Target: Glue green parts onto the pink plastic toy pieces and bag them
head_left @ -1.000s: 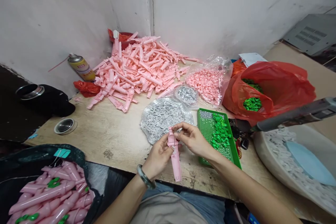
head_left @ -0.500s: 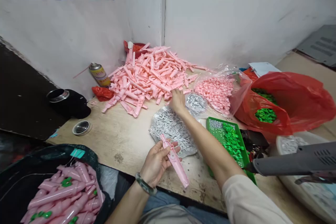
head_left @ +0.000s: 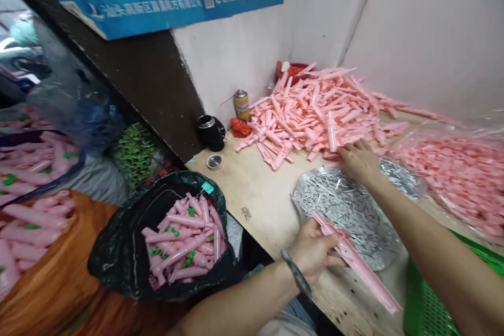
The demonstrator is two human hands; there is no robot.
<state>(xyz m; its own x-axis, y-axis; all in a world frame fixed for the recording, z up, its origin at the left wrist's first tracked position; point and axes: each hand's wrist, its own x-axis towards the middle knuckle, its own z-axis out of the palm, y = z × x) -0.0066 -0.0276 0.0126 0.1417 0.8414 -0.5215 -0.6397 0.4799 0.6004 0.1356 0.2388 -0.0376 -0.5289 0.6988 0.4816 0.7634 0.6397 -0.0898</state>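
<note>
My left hand (head_left: 315,254) is closed on a long pink plastic half-shell (head_left: 364,270), which slants down to the right with its hollow side showing. Just beyond it lies a clear plastic bag (head_left: 388,254) spread under many thin metal pins (head_left: 334,194). My right hand (head_left: 358,163) reaches to the near edge of a heap of pink plastic parts (head_left: 303,110), its fingers curled. A light pink piece (head_left: 332,131) stands nearly upright by those fingertips; I cannot tell whether they grip it. More small metal pieces (head_left: 399,176) lie beside my right wrist.
Small pink parts (head_left: 457,173) fill a clear bag at right, above a green basket (head_left: 437,294). A spray can (head_left: 241,105), black flask (head_left: 211,134) and round lid (head_left: 214,161) stand at the table's left. A dark sack (head_left: 114,252) holds pink pieces with green bits.
The view has swung left, bringing the sacks on the floor into sight. My left hand still holds the half-shell; my right hand remains by the heap, and an upright pink piece now shows at its fingertips.
</note>
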